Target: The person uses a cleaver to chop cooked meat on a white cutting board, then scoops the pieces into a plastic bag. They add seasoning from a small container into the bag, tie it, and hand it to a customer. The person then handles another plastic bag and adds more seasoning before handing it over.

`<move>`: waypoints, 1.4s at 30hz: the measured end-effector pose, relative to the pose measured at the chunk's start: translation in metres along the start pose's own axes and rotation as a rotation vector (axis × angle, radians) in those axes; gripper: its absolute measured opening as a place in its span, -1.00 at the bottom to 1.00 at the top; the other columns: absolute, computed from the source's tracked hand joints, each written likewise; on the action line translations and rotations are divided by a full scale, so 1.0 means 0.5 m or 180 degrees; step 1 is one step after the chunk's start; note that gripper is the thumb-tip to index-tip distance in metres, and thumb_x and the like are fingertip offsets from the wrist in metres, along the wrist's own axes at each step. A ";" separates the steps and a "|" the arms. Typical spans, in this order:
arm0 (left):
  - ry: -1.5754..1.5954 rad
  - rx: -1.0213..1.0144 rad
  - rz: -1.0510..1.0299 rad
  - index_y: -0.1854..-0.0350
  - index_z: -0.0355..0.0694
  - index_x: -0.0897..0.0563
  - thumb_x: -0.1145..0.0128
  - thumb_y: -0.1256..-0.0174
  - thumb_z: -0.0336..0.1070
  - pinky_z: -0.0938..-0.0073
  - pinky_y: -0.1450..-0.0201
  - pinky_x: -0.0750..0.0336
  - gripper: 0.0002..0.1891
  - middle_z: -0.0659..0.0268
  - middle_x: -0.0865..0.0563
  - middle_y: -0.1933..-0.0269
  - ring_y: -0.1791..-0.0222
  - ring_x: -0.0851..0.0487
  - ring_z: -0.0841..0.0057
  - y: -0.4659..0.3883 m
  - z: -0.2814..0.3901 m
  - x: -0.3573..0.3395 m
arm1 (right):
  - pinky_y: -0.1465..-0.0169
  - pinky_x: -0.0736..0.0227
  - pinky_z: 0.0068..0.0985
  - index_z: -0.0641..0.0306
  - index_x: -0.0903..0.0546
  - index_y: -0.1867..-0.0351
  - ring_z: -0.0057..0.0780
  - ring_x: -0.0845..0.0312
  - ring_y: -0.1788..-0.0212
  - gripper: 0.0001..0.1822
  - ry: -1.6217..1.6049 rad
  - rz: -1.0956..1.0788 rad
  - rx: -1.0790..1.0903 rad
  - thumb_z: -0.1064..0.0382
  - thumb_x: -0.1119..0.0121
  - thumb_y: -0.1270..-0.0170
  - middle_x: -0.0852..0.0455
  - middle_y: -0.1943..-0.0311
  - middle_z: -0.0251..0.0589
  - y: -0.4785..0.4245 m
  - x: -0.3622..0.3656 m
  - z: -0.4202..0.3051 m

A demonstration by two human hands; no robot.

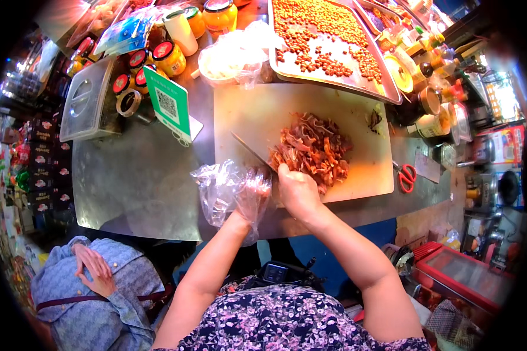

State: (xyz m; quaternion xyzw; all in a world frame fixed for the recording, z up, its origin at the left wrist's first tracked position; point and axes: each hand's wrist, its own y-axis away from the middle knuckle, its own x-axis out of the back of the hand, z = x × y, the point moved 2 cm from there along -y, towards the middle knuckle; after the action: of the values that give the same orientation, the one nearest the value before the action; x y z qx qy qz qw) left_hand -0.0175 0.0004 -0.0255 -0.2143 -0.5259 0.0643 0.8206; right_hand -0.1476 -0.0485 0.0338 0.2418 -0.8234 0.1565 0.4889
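Observation:
My right hand (299, 189) is closed around the handle of a kitchen knife (249, 147), its blade pointing to the far left over the white cutting board (241, 107). Sliced reddish-brown meat (316, 145) is heaped on the board just beyond that hand. Clear plastic film (217, 188), like a thin bag or loose glove, covers my left hand (257, 188) at the board's near left edge. The crumpled plastic hides its fingers, so I cannot tell whether they grip anything.
Beyond the board lies a metal tray (285, 65) of nuts beside a plastic-wrapped bowl (228, 66). A green code stand (169, 103) is at left, red-handled scissors (406, 177) at right. Bottles and jars (430, 101) crowd the right. Another person's hands (94, 270) rest folded at lower left.

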 end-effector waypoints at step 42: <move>-0.0607 -0.0038 -0.0635 -0.57 -0.08 -0.13 -0.34 -0.08 0.13 -0.37 -0.45 0.12 0.02 -0.28 0.01 -0.52 -0.52 0.05 -0.30 -0.120 0.180 -0.107 | 0.35 -0.61 -0.22 0.23 -0.50 0.18 -0.10 -0.71 0.45 -0.88 0.1136 0.0460 -0.1414 0.29 -0.02 -0.32 -0.70 0.56 -0.07 0.186 0.168 0.280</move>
State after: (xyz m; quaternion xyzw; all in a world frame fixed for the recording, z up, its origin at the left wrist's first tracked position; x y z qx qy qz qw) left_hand -0.1283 -0.0455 -0.0129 -0.1587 -0.6205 -0.0007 0.7680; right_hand -0.3351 -0.0607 0.0394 0.0382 -0.7536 0.0469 0.6546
